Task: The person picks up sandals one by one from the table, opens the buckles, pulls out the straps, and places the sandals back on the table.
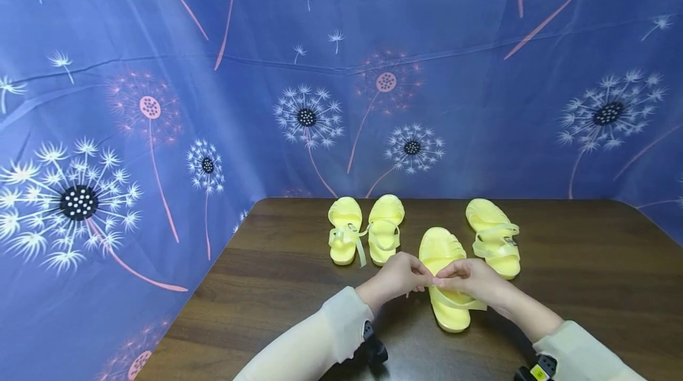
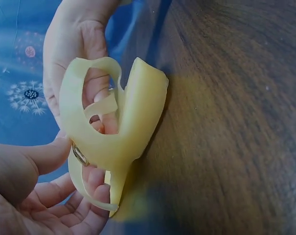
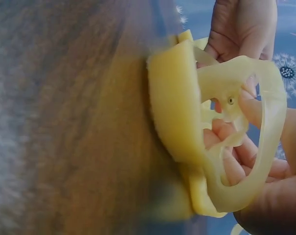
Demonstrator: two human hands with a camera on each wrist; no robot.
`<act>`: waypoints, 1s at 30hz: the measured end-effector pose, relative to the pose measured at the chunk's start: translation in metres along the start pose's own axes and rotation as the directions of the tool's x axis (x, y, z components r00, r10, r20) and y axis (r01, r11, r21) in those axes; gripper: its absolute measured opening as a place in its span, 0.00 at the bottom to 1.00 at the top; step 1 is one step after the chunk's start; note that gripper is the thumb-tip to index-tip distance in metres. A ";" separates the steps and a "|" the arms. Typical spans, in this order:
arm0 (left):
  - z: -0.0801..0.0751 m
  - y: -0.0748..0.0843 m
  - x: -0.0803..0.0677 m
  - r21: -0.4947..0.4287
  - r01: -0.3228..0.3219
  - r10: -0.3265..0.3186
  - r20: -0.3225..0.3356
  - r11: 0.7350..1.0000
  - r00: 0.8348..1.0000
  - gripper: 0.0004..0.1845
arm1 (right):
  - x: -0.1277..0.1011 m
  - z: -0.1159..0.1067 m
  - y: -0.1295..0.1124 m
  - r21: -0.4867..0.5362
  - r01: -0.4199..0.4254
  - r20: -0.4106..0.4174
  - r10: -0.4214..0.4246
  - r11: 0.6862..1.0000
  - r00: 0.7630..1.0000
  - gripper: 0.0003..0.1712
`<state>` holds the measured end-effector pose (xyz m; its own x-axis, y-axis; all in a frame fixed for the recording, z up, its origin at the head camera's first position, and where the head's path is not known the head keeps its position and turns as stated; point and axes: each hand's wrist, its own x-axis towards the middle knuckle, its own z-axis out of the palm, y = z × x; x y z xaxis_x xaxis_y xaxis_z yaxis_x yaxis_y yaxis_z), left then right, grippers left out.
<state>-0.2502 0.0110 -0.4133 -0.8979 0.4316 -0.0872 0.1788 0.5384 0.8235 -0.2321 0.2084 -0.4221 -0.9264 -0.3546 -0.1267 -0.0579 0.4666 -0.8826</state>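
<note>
I see the sandal [image 1: 445, 286] lower centre on the counter [image 1: 576, 286], long axis up-frame, toe away. Left hand [image 1: 397, 277] and right hand [image 1: 472, 279] fingers pinch its strap [image 1: 453, 303] above the heel.

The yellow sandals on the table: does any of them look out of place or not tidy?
Slightly. The far-left sandal has its strap undone, the loose end trailing onto the table beside its neighbour. The right pair is staggered: one sandal sits farther back, while both hands pinch the strap of the nearer one.
</note>
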 end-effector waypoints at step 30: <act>0.022 0.002 -0.006 -0.298 0.086 -0.142 -0.173 0.951 0.975 0.05 | 0.007 -0.020 -0.024 -0.057 0.082 0.132 -0.074 0.995 0.988 0.15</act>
<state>-0.2357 0.0254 -0.4228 -0.9700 0.2194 -0.1049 -0.0265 0.3334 0.9424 -0.2450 0.2110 -0.3923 -0.8622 -0.4922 -0.1200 -0.1547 0.4813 -0.8628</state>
